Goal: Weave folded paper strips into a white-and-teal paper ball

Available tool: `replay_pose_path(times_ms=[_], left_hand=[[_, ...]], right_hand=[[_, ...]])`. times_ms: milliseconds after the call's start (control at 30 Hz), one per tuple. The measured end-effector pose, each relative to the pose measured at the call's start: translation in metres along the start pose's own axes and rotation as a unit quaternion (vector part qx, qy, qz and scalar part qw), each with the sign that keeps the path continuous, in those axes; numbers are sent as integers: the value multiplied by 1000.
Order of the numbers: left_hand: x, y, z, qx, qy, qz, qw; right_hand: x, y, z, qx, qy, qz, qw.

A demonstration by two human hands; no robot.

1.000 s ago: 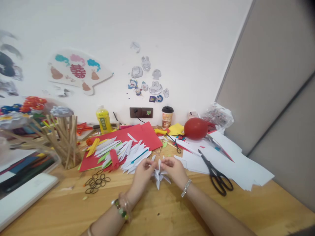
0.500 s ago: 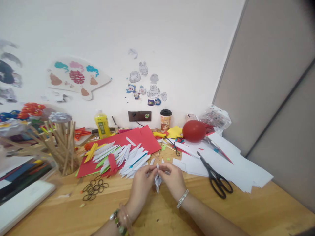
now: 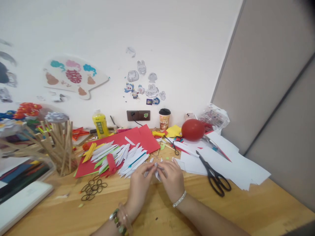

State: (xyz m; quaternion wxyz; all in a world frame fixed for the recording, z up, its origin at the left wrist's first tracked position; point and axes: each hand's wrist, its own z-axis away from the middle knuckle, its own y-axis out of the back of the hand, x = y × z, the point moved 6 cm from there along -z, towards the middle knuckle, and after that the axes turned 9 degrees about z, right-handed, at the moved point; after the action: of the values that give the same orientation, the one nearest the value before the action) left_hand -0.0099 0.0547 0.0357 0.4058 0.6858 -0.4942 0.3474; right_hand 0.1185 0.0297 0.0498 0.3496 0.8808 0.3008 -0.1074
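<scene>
Scissors (image 3: 213, 175) lie right of the hands, rubber bands (image 3: 93, 189) left.

Bright, even light fills the scene, and shadows on the table (image 3: 221, 213) are faint. Wide-angle distortion bends the edges; the left margin is smeared with blur, the top right corner darkened.

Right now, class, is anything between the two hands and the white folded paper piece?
Nothing visible: the left hand and right hand both already pinch the white folded paper piece, fingertips directly on it.
</scene>
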Motion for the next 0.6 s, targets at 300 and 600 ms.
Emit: replay_pose_path(times_ms=[300,600], left_hand=[[6,2,2,4,-69,-74,995],[23,0,6,-48,-185,-112,975]], right_hand=[[0,2,-4,1,28,31,999],[-7,13,-9,5,60,47,997]])
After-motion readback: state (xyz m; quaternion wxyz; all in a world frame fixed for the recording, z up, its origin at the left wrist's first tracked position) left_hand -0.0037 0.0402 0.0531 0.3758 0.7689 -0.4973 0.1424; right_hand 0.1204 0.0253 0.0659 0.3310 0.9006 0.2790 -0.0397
